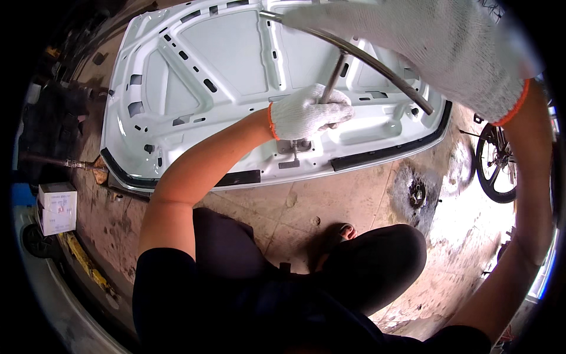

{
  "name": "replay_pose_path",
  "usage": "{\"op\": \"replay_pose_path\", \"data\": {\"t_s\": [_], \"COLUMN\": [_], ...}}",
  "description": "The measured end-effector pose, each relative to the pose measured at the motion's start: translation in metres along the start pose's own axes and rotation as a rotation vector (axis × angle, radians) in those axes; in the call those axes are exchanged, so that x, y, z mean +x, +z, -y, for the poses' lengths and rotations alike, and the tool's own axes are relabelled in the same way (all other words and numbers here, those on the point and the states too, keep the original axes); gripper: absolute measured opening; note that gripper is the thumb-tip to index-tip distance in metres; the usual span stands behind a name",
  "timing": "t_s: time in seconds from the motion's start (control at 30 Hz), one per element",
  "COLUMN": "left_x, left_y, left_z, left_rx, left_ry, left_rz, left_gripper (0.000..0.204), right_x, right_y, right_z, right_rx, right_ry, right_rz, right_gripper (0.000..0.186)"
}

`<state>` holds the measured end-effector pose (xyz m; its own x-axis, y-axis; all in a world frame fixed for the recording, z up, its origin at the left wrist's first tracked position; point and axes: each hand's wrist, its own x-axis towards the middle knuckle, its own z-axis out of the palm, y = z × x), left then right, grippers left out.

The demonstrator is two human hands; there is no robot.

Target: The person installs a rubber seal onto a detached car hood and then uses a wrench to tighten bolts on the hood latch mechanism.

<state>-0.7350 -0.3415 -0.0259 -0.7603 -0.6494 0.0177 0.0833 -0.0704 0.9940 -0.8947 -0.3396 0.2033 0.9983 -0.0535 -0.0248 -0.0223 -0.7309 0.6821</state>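
A white car hood (227, 103) lies with its ribbed inner side up in front of me. My left hand (309, 112), in a white knit glove with an orange cuff, is closed around the shaft of a metal T-handle wrench (383, 71). The shaft's lower end is hidden by that hand, just above the metal latch (295, 146) at the hood's near edge. My right hand (413, 44), gloved the same way, reaches over the crossbar with fingers stretched out. Its fingertips are blurred beside the bar's far left end; whether they press on it is hard to tell.
Black rubber strips (392, 147) line the hood's near edge. A spoked wheel (497, 162) stands on the right, near a dark stained patch of floor. To the left are a white box (57, 207) and a yellow bar (85, 262). My knee (383, 265) is below the hood.
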Motion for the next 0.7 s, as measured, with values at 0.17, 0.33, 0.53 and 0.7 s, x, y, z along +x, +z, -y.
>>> {"op": "replay_pose_path", "data": {"t_s": [0.17,0.33,0.53,0.7], "left_x": [-0.002,-0.001,-0.004,0.003], "left_y": [-0.006,-0.005,-0.005,-0.006], "left_z": [0.002,-0.002,-0.001,0.004], "left_rx": [0.051,0.044,0.08,0.102], "left_ry": [-0.022,-0.062,-0.078,-0.067], "left_rz": [0.047,0.064,0.062,0.123], "left_gripper": [0.022,0.019,0.02,0.022], "right_x": [0.015,0.002,0.03,0.049], "right_y": [-0.006,0.017,0.002,-0.001], "right_z": [-0.009,-0.021,-0.006,0.017], "right_rx": [0.136,0.823,0.76,0.51], "right_ry": [-0.105,0.259,0.62,0.768], "right_rz": [0.046,0.225,0.761,1.07], "right_gripper": [0.034,0.031,0.036,0.047]}}
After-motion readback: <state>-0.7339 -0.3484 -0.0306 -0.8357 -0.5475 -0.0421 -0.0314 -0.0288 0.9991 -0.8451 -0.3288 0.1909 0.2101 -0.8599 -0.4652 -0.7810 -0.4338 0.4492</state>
